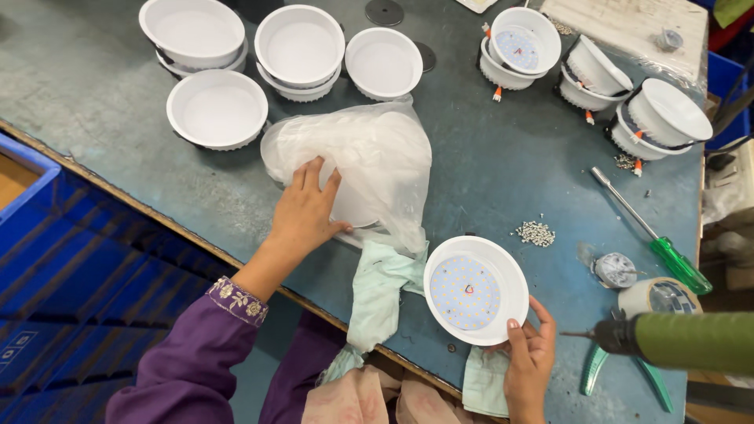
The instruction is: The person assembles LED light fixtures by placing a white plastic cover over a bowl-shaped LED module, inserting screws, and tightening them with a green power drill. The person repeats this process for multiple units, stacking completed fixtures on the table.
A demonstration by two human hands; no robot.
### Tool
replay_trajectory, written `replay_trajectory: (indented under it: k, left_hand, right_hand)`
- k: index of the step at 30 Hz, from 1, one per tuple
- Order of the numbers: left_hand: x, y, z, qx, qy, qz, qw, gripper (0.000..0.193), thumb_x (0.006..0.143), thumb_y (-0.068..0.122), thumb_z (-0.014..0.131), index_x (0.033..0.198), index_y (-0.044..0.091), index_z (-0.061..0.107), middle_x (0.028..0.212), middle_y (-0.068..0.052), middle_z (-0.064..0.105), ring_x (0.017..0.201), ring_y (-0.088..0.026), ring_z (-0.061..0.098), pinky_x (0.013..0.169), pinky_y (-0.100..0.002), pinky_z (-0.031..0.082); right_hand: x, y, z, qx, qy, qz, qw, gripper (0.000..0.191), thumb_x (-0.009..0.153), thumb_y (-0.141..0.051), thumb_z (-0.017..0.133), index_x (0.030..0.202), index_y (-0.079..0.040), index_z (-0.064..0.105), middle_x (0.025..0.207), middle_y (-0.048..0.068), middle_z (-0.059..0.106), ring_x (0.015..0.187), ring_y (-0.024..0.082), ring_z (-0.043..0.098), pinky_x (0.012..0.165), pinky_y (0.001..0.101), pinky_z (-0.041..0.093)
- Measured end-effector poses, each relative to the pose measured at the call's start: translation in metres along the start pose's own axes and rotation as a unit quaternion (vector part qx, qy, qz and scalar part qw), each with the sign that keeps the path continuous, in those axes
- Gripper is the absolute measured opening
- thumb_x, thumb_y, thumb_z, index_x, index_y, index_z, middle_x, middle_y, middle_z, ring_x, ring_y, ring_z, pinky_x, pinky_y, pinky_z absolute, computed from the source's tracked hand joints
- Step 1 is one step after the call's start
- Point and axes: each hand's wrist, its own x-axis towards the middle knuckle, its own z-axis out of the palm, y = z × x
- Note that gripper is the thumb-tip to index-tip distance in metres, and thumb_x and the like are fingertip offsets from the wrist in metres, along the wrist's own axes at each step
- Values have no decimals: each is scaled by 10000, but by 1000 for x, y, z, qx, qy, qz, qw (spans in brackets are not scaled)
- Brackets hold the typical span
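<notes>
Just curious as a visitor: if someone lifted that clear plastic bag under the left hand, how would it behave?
The plastic bag looks thin and crumpled, so it would probably flop and sag. It seems light itself, though white discs inside may slide about. Its glossy film could slip under the left hand.

Around my work on the grey-green tabletop (487,173).

Four white round housings (218,108) are grouped at the far left, and a cluster of housings with orange clips (597,74) stands at the far right. Near me on the right, a small heap of silver screws (536,232) lies just beside a screwdriver with a green handle (656,235). Close to that are a small metal disc part (614,269), a roll of tape (658,296), green-handled pliers (597,369) and a green power driver (683,339). Two dark discs (384,11) lie at the far edge. Blue crates (71,259) sit below the tabletop on my left.
</notes>
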Motion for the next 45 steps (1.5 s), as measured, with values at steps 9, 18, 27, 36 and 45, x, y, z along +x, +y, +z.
replay_trajectory:
  k: [9,18,27,36,45]
  left_hand:
    - [20,-14,5,-52,32,-50,997,797,695,384,892,1342,16,606,1181,-146,594,1103,-352,537,883,-472,494]
    - [12,-2,15,-65,-3,-24,998,457,775,386,824,1073,56,717,1108,-120,633,1044,-336,557,844,-474,463]
    - [25,4,48,95,-18,5,995,305,817,360,765,874,61,785,1023,-86,672,1026,-284,595,844,-451,437]
    - [23,-6,53,66,-7,27,997,201,945,261,635,1024,83,686,935,-109,719,883,-328,677,747,-489,499]
    - [33,-32,-61,-489,-47,-209,846,359,977,147,690,1302,25,602,945,-87,738,787,-138,675,622,-273,533]
  right_hand:
    - [-2,-1,4,-21,15,14,1000,565,973,-134,576,1490,-16,381,1019,187,717,723,187,702,538,324,553]
    - [-4,-10,10,-25,14,19,999,572,944,-142,591,1465,-14,395,1019,199,742,715,185,724,551,305,567]
    - [-7,-16,12,-15,9,28,999,562,931,-124,602,1450,-15,414,996,186,757,693,168,722,552,288,548]
    - [-9,-15,10,12,-8,26,1000,580,926,-110,621,1464,-41,414,976,154,743,727,139,701,574,270,536]
    - [-8,-14,11,10,-8,30,999,596,913,-97,613,1464,-34,397,1015,155,747,747,149,716,569,270,542]
